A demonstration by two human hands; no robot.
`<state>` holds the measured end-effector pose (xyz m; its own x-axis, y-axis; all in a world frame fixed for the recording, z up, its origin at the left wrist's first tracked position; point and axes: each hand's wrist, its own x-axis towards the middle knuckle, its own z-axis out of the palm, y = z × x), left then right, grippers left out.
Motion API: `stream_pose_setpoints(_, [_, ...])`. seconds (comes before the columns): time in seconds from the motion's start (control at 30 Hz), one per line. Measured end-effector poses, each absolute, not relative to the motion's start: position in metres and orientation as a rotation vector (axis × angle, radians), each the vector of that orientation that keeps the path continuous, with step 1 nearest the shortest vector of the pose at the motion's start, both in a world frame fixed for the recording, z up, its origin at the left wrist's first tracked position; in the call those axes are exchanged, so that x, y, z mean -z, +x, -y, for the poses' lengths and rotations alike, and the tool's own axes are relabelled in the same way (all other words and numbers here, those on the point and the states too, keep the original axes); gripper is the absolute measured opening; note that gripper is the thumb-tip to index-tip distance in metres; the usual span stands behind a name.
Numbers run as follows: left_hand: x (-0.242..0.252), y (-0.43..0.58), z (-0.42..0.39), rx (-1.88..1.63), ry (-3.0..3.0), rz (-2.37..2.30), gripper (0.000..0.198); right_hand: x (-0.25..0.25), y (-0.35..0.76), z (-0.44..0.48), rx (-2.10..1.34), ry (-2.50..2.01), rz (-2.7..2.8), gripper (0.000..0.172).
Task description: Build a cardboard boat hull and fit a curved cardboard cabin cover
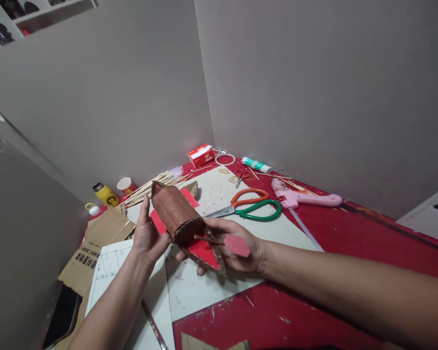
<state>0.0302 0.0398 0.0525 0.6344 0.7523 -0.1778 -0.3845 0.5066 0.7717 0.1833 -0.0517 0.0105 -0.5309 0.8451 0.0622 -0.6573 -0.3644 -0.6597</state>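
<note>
Reaching in nearest the camera, from the bottom left and the right edge of the head view: two bare forearms (117, 301). Held up between the hands, above a white board (197, 296) on a red table (368, 238): a small cardboard boat (177, 211). Gripped along its left side by the left hand (148, 238), thumb up, fingers partly hidden; cradled at its near end by the right hand (235, 228), palm up, fingers wrapped beneath. Roofed with a rounded brown hood, open towards the camera onto a red floor (206, 253). Reaching from inside out over the right palm: a thin brown stick (213, 239), ending at a flat pink piece (237, 246).

At the back left: a red paper cup (130, 188), pale inside, depths not visible; beside it, a black-capped yellow bottle (106, 195), contents hidden. Near the back corner: a red-and-white box (201, 155), contents also hidden. Further right: a green-and-white tube (256, 165). On the upper-left shelf (54, 14): dark objects, too cropped to name.

Spread beside the cup: thin wooden sticks (149, 188). Right of the boat: orange-and-green-handled scissors (237, 210), then a pink glue gun (302, 198). At lower left: printed cardboard (82, 262) and a dark phone (63, 311).
</note>
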Motion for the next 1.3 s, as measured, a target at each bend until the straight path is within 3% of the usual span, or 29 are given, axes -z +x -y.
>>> stream_pose_setpoints(0.33, [-0.057, 0.032, -0.038, -0.934, 0.725, -0.568, 0.045, -0.004, 0.187, 0.045, -2.021, -0.340, 0.733, 0.053])
stream_pose_setpoints(0.53, [-0.060, 0.031, -0.048, -1.192, 0.633, -0.572, 0.035, 0.008, 0.179, 0.043, -1.817, -0.545, 0.590, 0.025])
stream_pose_setpoints(0.67, [-0.055, 0.035, -0.048, -1.265, 0.613, -0.597, 0.034, 0.003, 0.175, 0.049, -1.673, -0.608, 0.691, 0.043])
stream_pose_setpoints(0.8, [-0.045, 0.041, -0.041, -1.263, 0.653, -0.614, 0.025, 0.000, 0.174, 0.049, -1.596, -0.594, 0.655, 0.039])
stream_pose_setpoints(1.13, [-0.035, 0.042, -0.035, -1.122, 0.861, -0.581, 0.036, -0.002, 0.187, 0.034, -1.436, -0.578, 0.468, 0.028])
stream_pose_setpoints(1.3, [-0.037, 0.039, -0.042, -1.115, 0.809, -0.603, 0.048, -0.006, 0.201, 0.025, -1.380, -0.534, 0.429, 0.032])
